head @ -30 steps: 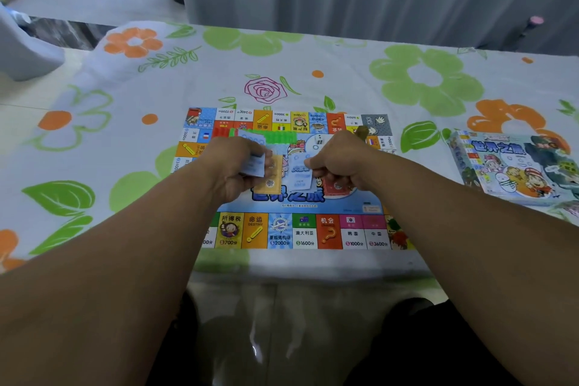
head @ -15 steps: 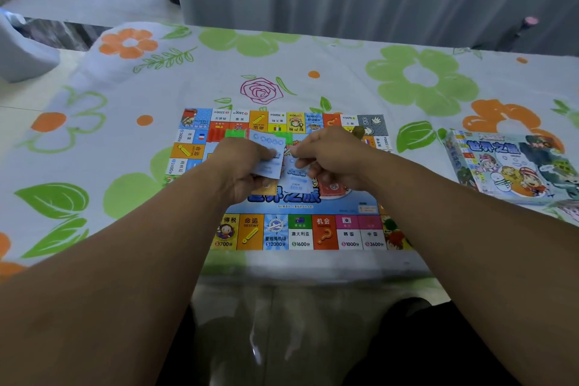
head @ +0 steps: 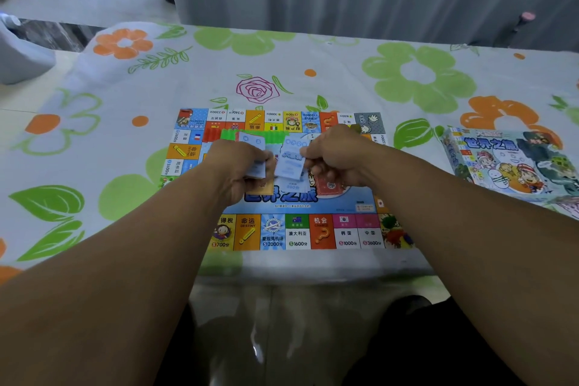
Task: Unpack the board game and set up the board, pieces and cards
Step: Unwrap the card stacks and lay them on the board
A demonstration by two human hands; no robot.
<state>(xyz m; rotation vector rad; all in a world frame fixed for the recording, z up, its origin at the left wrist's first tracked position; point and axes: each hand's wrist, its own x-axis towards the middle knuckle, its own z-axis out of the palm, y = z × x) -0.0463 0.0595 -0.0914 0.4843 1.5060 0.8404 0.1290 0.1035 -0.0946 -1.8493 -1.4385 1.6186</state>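
— What covers the table?
— A flowered tablecloth. The game board lies flat and open on it, near the front edge.
— And the box?
— The game box sits on the cloth to the right of the board, apart from it.
— The hands?
— Both are over the board's middle. The left hand has its fingers curled round a stack of pale blue cards. The right hand pinches a single blue card just beside that stack.
— Anything under them?
— An orange card pile and a red card pile lie on the board, partly hidden. The held cards are blurred, so perhaps the right hand holds more than one.
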